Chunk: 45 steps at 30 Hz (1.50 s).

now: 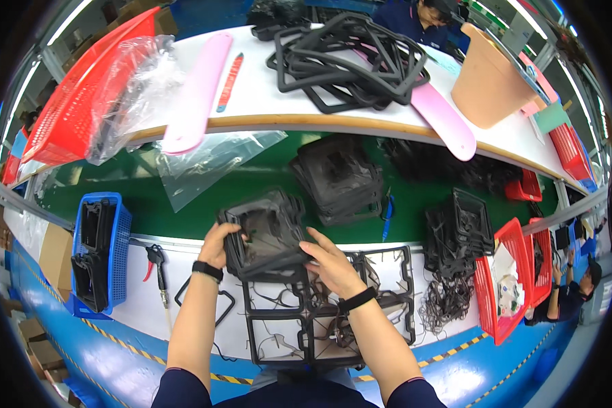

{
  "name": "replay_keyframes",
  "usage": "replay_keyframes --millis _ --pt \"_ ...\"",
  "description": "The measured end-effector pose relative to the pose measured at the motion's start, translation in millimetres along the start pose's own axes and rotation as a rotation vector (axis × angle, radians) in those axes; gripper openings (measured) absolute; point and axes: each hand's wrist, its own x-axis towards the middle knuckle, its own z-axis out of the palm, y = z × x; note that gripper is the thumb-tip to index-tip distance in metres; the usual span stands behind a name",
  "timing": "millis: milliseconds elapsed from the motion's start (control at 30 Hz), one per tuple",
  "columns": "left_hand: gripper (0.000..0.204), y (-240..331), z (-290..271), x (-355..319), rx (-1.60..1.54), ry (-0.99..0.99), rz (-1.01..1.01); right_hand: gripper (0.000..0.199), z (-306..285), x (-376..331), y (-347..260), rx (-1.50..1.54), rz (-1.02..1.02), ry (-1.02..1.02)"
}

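clear plastic bag [207, 163] on green belt, cardboard box [53, 253] at left

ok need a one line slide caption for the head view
Both hands grip a stack of black rubber frames above a green conveyor belt.

Bare green belt [204, 211] left of stack [265, 234]; second pile [340, 177] blocks right (close).

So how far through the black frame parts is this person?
Done, it seems: stacks of black frames on the green belt. In hand: left hand and right hand hold another stack of frames. Left: untrimmed frame sheets on the white bench.
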Motion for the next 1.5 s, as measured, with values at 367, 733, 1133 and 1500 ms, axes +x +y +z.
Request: replay_keyframes --millis 367,733,1133,1500 --pt "0.052 -16 -29 64 0.907 0.39 0.39 0.03 -153 -153 107 -1.326 -0.305 1.086" --pt "0.041 -178 -31 -235 1.513 0.291 0.275 0.042 -197 -174 101 -1.539 -0.454 1.031" --pt "0.026 -251 -83 -223 1.282 0.711 0.288 0.012 -160 -306 -51 -0.047 -0.452 0.456" --pt "0.015 -266 -70 -273 0.119 0.42 -0.161 0.013 -221 -360 -114 -0.193 -0.74 0.652"
